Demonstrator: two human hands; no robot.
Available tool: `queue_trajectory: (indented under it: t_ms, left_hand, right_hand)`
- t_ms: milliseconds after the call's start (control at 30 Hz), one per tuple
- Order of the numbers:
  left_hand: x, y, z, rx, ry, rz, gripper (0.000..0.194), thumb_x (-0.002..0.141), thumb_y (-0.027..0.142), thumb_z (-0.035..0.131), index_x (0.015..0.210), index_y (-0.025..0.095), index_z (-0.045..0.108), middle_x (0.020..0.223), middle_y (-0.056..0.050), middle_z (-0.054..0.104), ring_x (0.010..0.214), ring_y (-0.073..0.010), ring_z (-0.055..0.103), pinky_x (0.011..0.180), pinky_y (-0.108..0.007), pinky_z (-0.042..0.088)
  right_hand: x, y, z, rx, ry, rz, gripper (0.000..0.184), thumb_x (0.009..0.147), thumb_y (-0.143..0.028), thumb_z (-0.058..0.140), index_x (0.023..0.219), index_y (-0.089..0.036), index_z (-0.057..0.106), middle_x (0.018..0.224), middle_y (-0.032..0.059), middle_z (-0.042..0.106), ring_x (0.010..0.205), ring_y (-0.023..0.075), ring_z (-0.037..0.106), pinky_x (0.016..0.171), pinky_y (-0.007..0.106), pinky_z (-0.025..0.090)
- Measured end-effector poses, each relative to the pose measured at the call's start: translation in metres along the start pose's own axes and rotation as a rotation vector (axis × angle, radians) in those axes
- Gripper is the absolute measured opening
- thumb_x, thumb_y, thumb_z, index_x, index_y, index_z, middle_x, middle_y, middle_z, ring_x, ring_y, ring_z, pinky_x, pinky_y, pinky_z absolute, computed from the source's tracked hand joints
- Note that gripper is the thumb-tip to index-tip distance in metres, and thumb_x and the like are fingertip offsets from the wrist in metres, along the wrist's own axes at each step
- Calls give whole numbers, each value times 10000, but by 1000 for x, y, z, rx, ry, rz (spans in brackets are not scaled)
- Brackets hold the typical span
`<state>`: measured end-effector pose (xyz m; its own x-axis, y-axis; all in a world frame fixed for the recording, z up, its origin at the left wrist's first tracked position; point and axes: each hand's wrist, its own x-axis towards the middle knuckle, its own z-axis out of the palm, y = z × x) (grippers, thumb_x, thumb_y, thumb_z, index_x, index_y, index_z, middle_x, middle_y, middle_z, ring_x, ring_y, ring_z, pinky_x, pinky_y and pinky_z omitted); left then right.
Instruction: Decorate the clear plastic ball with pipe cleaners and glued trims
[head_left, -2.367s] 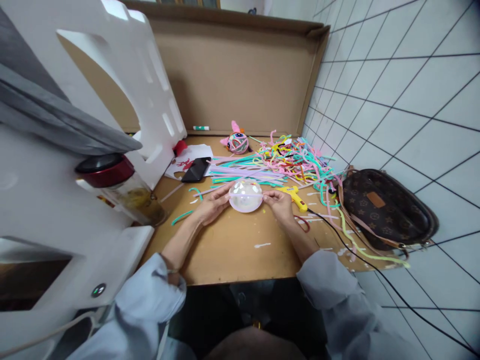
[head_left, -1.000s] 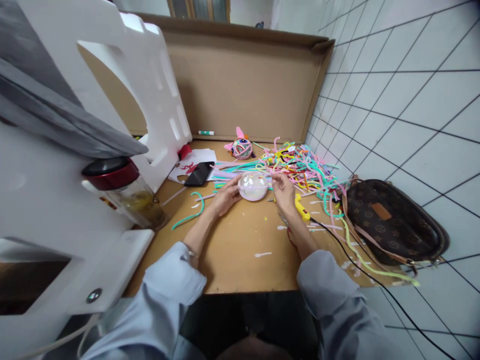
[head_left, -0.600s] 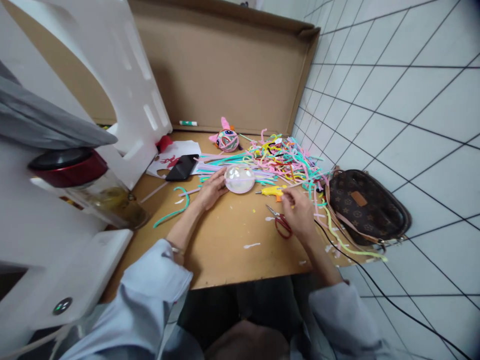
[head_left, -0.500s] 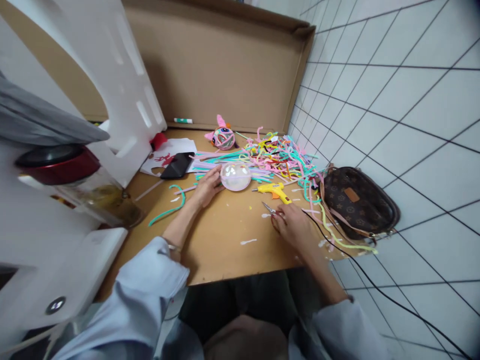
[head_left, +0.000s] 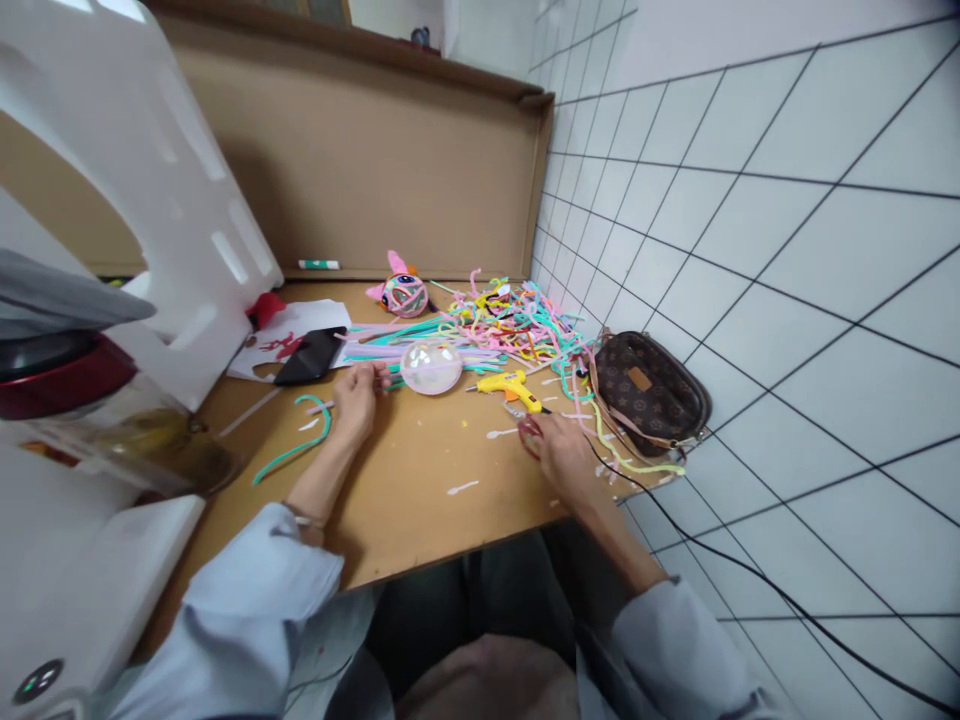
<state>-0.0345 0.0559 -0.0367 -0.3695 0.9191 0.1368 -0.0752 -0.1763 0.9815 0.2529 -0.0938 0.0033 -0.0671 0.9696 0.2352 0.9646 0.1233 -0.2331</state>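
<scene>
My left hand [head_left: 355,402] is at the left ends of a bundle of lavender and teal pipe cleaners [head_left: 375,350], its fingers loosely bent and apart with nothing visible in them. Just to its right rests a clear plastic ball [head_left: 431,367], apart from the hand. Closed round red-handled scissors [head_left: 529,436], my right hand [head_left: 568,452] is low over the table, the blades pointing away to the upper left. A yellow glue gun [head_left: 508,387] lies just beyond the scissors, its black cord running under my right hand.
A tangled heap of coloured pipe cleaners [head_left: 517,318] lies at the back right, near a pink-eared ball figure [head_left: 405,294]. A brown handbag [head_left: 649,390] stands by the tiled wall. On the left are a phone [head_left: 311,356], a curved teal pipe cleaner [head_left: 294,453] and a glass jar [head_left: 161,430].
My left hand has moved left, off the clear ball to the pipe cleaner ends. My right hand still holds the scissors, their red handles now showing. The camera view has shifted right.
</scene>
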Motion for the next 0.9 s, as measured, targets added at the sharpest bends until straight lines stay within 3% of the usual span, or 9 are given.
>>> queue_trajectory:
  t_ms: [100, 200, 367, 500, 600, 733, 800, 900]
  left_hand:
    - [-4, 2, -1, 42, -16, 18, 216, 851, 365, 526, 864, 174, 625, 626, -11, 619, 467, -115, 516, 468, -222, 384]
    - [-7, 4, -3, 78, -24, 21, 188, 836, 261, 508, 968, 180, 613, 684, -12, 649, 459, -119, 525, 479, -235, 395]
    - [-8, 3, -5, 128, 21, 38, 268, 702, 135, 515, 937, 178, 636, 889, -35, 685, 544, -104, 572, 551, -226, 441]
    - [-9, 3, -4, 134, -15, 11, 199, 688, 184, 558, 857, 177, 664, 732, -14, 666, 534, -118, 539, 561, -230, 439]
    - [-10, 4, -2, 132, -44, 2, 176, 677, 198, 583, 828, 184, 672, 714, -11, 667, 542, -131, 534, 552, -240, 432]
    - [-10, 4, -2, 152, -51, -4, 195, 691, 191, 564, 846, 191, 682, 721, -9, 673, 527, -128, 520, 535, -245, 417]
    - [-10, 3, -3, 129, -47, -14, 204, 687, 192, 564, 854, 185, 681, 755, -14, 685, 532, -119, 523, 536, -237, 421]
    - [-9, 1, -3, 83, -28, -36, 223, 664, 219, 590, 867, 171, 670, 791, -19, 690, 553, -111, 539, 541, -227, 429]
  right_hand:
    - [2, 11, -13, -4, 29, 73, 342, 930, -139, 458, 1218, -133, 644, 1124, 148, 690, 1036, 252, 608, 883, 319, 424]
    - [6, 7, -15, 39, -62, 24, 308, 931, -158, 470, 1152, -168, 685, 1072, 120, 707, 993, 234, 627, 849, 300, 431]
    - [15, -19, 12, 25, -180, -50, 284, 957, -199, 475, 1114, -170, 709, 1046, 126, 713, 987, 221, 634, 835, 283, 432]
    - [21, -26, 30, -3, -196, -94, 280, 958, -187, 479, 1125, -181, 705, 1043, 120, 693, 979, 214, 620, 825, 285, 436]
    - [30, -19, 28, 46, -183, -133, 246, 964, -216, 488, 1027, -178, 723, 1034, 106, 677, 980, 200, 605, 856, 280, 442]
    - [55, -5, 17, -121, -36, 32, 263, 952, -236, 500, 1108, -121, 679, 1108, 183, 660, 1025, 267, 584, 896, 360, 443]
    - [69, 0, 14, -199, -82, 102, 290, 925, -264, 558, 1131, -92, 667, 1126, 217, 660, 1044, 290, 590, 893, 371, 443]
    - [83, 7, 15, -221, -194, 156, 227, 880, -250, 617, 1047, -128, 710, 1060, 175, 696, 979, 264, 638, 811, 323, 458]
